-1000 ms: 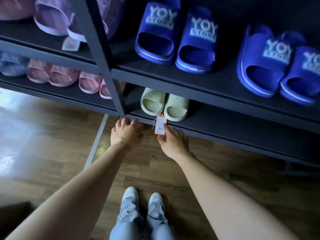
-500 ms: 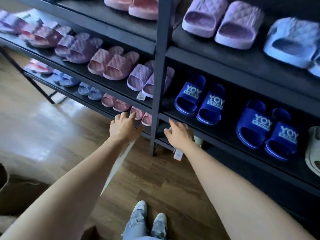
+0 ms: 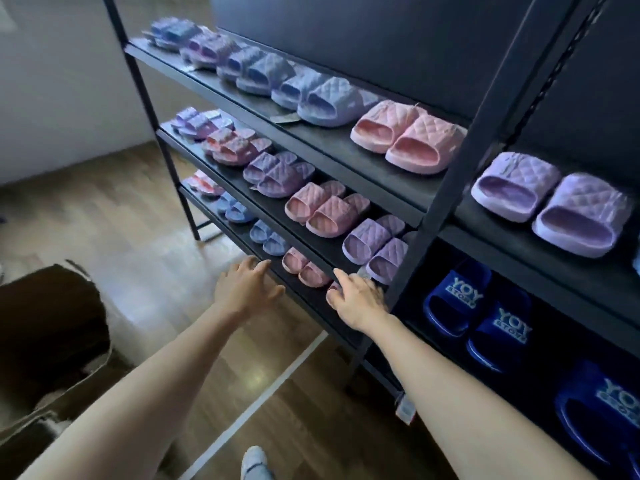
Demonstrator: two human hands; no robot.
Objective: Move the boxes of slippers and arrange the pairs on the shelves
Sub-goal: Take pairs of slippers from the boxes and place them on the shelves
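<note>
Left hand (image 3: 247, 291): fingers spread, grasping nothing, at the lowest shelf (image 3: 306, 299) edge. Right hand (image 3: 360, 301): fingers straight, released, resting against the middle shelf (image 3: 273, 211) edge; lilac slippers (image 3: 375, 251) at its 1 o'clock. Cardboard box (image 3: 52, 341) on the floor at 8 o'clock.

One left hand (image 3: 247, 289), one right hand (image 3: 360, 303), one box (image 3: 52, 341), three shelf levels (image 3: 329, 145).

Pairs of slippers (image 3: 408, 140) line three shelves (image 3: 311, 135), left and right of an upright post (image 3: 450, 188). A box (image 3: 52, 323) stands on the floor (image 3: 156, 271), left of the shelves. The left hand (image 3: 247, 289) and right hand (image 3: 360, 301) are at the lower shelves' front edges
</note>
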